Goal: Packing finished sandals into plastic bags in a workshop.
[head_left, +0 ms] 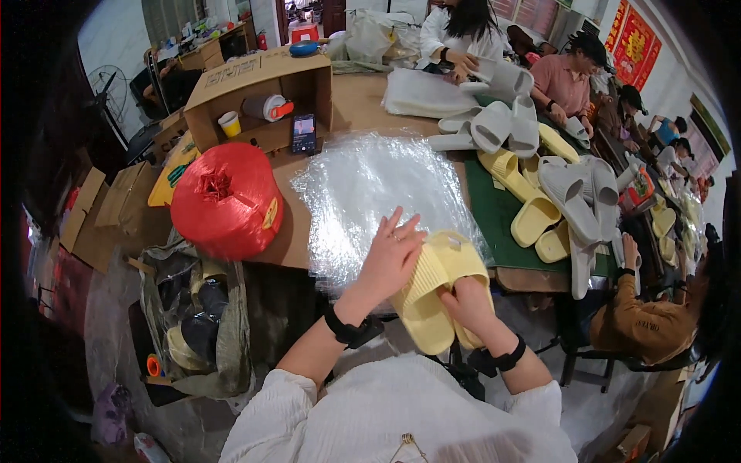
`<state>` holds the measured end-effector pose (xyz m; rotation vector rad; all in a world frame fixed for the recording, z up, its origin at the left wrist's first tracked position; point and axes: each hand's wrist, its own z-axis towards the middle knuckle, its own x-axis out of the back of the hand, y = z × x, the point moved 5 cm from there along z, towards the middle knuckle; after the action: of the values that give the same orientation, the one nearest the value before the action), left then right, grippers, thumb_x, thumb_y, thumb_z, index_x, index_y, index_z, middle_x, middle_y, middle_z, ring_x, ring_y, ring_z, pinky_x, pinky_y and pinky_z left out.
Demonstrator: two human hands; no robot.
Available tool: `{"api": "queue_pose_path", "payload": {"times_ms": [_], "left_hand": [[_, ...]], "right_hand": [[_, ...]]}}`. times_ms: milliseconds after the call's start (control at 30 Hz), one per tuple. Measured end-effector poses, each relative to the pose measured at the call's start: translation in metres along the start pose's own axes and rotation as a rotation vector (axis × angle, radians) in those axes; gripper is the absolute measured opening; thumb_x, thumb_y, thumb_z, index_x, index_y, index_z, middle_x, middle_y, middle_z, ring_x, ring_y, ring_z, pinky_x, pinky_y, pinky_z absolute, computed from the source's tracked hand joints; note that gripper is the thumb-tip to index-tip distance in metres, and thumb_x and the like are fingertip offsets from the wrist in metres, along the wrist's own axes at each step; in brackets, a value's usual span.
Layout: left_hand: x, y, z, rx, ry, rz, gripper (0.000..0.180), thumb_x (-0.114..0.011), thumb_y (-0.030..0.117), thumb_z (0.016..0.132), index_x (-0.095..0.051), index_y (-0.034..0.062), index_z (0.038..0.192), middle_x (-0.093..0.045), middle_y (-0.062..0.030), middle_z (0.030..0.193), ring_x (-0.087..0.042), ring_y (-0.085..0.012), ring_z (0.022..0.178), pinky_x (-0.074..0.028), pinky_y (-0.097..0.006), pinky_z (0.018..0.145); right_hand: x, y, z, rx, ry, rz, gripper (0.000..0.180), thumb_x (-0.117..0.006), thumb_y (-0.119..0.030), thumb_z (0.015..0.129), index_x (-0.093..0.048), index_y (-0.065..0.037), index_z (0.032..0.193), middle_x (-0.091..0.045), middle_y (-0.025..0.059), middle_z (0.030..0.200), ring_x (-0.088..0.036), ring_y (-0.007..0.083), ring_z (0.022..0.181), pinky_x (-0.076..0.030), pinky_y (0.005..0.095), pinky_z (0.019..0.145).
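Note:
My right hand [468, 305] grips a pair of pale yellow slide sandals [436, 285] held together near the table's front edge. My left hand [388, 257] rests flat with fingers spread on the upper sandal and against a stack of clear plastic bags [370, 193]. Both wrists wear black bands.
A big red spool of plastic twine [225, 201] stands left of the bags. Behind it are an open cardboard box [258, 96] and a phone [304, 133]. Yellow and grey sandals [556, 185] cover the green mat on the right, where several other people work. A sack of items [193, 324] sits lower left.

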<state>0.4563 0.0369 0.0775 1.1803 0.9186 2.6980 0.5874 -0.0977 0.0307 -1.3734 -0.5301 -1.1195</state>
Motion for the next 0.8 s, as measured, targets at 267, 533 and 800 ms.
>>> {"api": "queue_pose_path", "payload": {"times_ms": [267,533,800], "left_hand": [[-0.018,0.034,-0.013,-0.185,-0.087,-0.131,0.03,-0.053,0.009,0.091,-0.063,0.0044,0.119,-0.055,-0.0123,0.135,-0.041,-0.036,0.133,-0.025,-0.054,0.114],[0.005,0.033,-0.013,-0.124,-0.132,-0.359,0.031,-0.052,0.006,0.091,-0.062,0.004,0.121,-0.057,-0.0142,0.132,-0.041,-0.0361,0.134,-0.026,-0.05,0.114],[0.026,-0.028,-0.026,0.082,0.062,-0.102,0.034,-0.051,0.002,0.09,-0.063,0.0069,0.121,-0.056,-0.0128,0.134,-0.039,-0.0366,0.135,-0.036,-0.043,0.108]], "right_hand": [[-0.021,0.003,0.051,0.154,0.159,-0.004,0.022,-0.066,-0.021,0.081,-0.063,0.0,0.078,-0.062,0.0217,0.076,-0.062,0.0381,0.073,-0.048,0.0443,0.063],[-0.021,-0.031,0.146,-0.239,0.208,0.071,0.044,-0.058,-0.041,0.089,-0.061,0.0,0.073,-0.06,0.02,0.07,-0.06,0.0362,0.064,-0.047,0.0449,0.059],[-0.051,-0.036,0.15,0.163,0.521,0.059,0.058,-0.07,-0.031,0.08,-0.051,0.004,0.122,-0.055,0.0243,0.113,-0.053,0.0414,0.107,-0.044,0.0477,0.09]]}}
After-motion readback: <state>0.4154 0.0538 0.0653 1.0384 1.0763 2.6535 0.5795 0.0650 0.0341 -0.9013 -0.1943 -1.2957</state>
